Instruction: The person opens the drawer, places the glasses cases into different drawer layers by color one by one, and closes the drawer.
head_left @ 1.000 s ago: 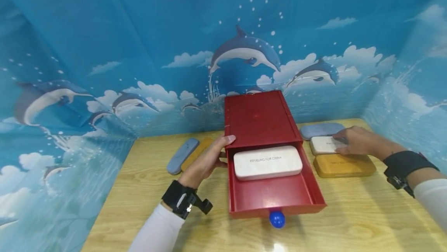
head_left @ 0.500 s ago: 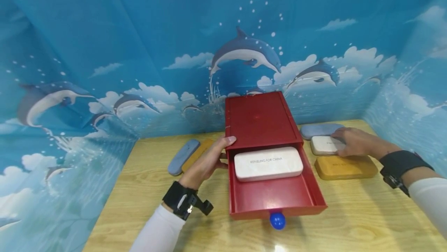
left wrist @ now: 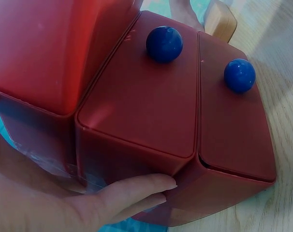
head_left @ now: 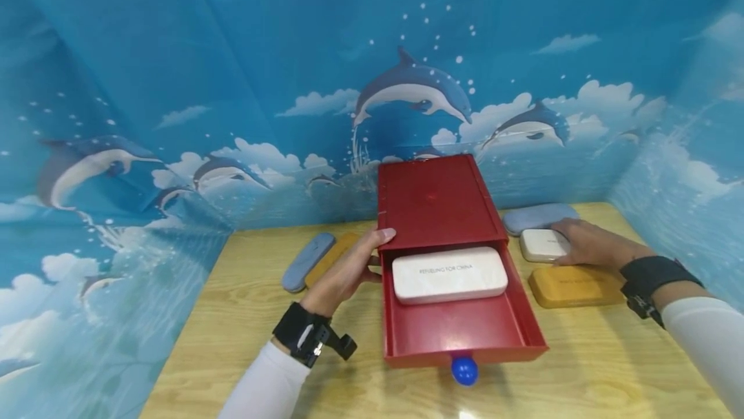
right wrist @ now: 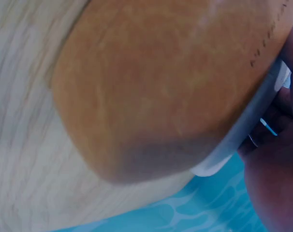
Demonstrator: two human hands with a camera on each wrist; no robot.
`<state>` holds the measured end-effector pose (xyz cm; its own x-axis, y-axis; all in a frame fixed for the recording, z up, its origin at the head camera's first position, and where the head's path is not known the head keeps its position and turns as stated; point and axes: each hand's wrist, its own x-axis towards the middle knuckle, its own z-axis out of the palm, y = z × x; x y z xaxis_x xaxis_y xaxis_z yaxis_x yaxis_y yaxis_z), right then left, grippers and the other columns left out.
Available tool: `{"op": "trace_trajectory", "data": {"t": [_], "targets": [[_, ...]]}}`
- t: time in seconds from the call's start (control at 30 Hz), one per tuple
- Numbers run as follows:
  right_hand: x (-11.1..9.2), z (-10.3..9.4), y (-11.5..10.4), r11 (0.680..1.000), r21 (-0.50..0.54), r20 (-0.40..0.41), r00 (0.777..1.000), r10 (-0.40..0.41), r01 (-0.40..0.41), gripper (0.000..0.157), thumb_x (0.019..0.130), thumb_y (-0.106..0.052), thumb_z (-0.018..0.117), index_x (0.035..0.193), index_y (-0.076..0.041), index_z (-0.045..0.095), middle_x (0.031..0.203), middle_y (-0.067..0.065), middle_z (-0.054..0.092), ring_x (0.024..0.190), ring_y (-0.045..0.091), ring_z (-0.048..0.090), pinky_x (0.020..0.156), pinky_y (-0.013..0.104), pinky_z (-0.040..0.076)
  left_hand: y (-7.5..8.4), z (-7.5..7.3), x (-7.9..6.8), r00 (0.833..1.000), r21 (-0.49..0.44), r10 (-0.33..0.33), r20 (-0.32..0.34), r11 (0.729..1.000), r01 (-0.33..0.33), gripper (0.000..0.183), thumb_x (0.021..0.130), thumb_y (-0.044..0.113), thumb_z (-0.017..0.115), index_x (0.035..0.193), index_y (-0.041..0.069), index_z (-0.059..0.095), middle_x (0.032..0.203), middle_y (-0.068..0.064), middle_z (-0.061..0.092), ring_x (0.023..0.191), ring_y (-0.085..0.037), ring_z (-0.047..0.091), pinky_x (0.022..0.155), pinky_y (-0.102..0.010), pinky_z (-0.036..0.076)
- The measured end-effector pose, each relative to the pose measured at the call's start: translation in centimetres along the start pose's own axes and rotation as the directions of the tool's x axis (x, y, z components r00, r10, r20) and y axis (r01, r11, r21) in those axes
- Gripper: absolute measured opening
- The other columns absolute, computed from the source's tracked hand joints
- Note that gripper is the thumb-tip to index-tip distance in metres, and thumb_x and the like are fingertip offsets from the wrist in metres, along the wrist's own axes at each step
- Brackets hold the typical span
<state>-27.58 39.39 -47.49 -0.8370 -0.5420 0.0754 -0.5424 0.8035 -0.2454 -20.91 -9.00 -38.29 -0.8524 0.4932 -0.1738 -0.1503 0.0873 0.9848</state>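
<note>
A red drawer box (head_left: 430, 196) with blue knobs stands mid-table, its top drawer (head_left: 453, 335) pulled out. Inside that drawer lies a white glasses case (head_left: 450, 275) with printed lettering. My left hand (head_left: 351, 264) rests against the box's left side, thumb on the top edge; in the left wrist view its straight fingers (left wrist: 137, 191) press on the red wall. To the right of the box, my right hand (head_left: 587, 245) grips a smaller white glasses case (head_left: 543, 245) by its right end. A tan-yellow glasses case (head_left: 575, 286) lies just in front and fills much of the right wrist view.
Behind the right hand is a blue glasses case (head_left: 537, 217). Left of the box lie another blue case (head_left: 308, 261) and a yellow case (head_left: 334, 257), partly hidden by the left hand. A dolphin-print curtain (head_left: 290, 51) surrounds the wooden table (head_left: 232, 341) behind and at both sides.
My right wrist has moved a little left and down, with the hand still at the small white case. The yellow case has shifted slightly towards me. The left hand stays on the box.
</note>
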Motion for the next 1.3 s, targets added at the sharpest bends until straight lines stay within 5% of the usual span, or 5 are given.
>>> {"op": "trace_trajectory", "data": {"t": [0.17, 0.47, 0.9, 1.3], "targets": [[-0.1, 0.3, -0.1, 0.999, -0.033, -0.019, 1.0, -0.008, 0.007, 0.078, 0.065, -0.048, 0.082, 0.109, 0.011, 0.054, 0.097, 0.018, 0.059, 0.087, 0.034, 0.055, 0.073, 0.049, 0.045, 0.1, 0.1, 0.0, 1.0, -0.004, 0.003, 0.007, 1.0, -0.003, 0.058, 0.091, 0.057, 0.05, 0.139, 0.028, 0.037, 0.127, -0.013, 0.051, 0.103, -0.036, 0.057, 0.074, -0.05, 0.053], [0.1, 0.0, -0.9, 0.994, -0.01, 0.098, 0.989, 0.114, -0.113, 0.074, 0.078, -0.051, 0.072, 0.111, 0.011, 0.048, 0.095, 0.017, 0.053, 0.086, 0.034, 0.051, 0.071, 0.051, 0.043, 0.2, 0.1, 0.1, 1.0, 0.0, 0.0, -0.007, 1.0, 0.0, 0.061, 0.089, 0.058, 0.05, 0.14, 0.027, 0.034, 0.128, -0.014, 0.05, 0.104, -0.036, 0.055, 0.074, -0.048, 0.053], [-0.3, -0.7, -1.9, 0.996, -0.037, 0.055, 0.995, 0.086, -0.084, 0.071, 0.083, -0.052, 0.067, 0.114, 0.01, 0.053, 0.09, 0.013, 0.053, 0.076, 0.023, 0.049, 0.066, 0.043, 0.044, 0.4, 0.1, -0.1, 1.0, 0.037, -0.012, -0.003, 0.999, 0.013, 0.057, 0.095, 0.051, 0.044, 0.143, 0.023, 0.03, 0.13, -0.014, 0.046, 0.103, -0.034, 0.056, 0.076, -0.048, 0.053], [-0.5, -2.3, -2.8, 0.995, -0.095, -0.036, 0.999, 0.039, -0.042, 0.052, 0.077, -0.058, 0.069, 0.087, -0.008, 0.061, 0.076, 0.003, 0.05, 0.062, 0.013, 0.045, 0.054, 0.033, 0.04, 0.0, -0.1, -0.1, 1.0, 0.021, 0.004, 0.004, 1.0, -0.004, 0.059, 0.092, 0.057, 0.048, 0.14, 0.026, 0.034, 0.127, -0.014, 0.049, 0.102, -0.035, 0.056, 0.075, -0.049, 0.053]]}}
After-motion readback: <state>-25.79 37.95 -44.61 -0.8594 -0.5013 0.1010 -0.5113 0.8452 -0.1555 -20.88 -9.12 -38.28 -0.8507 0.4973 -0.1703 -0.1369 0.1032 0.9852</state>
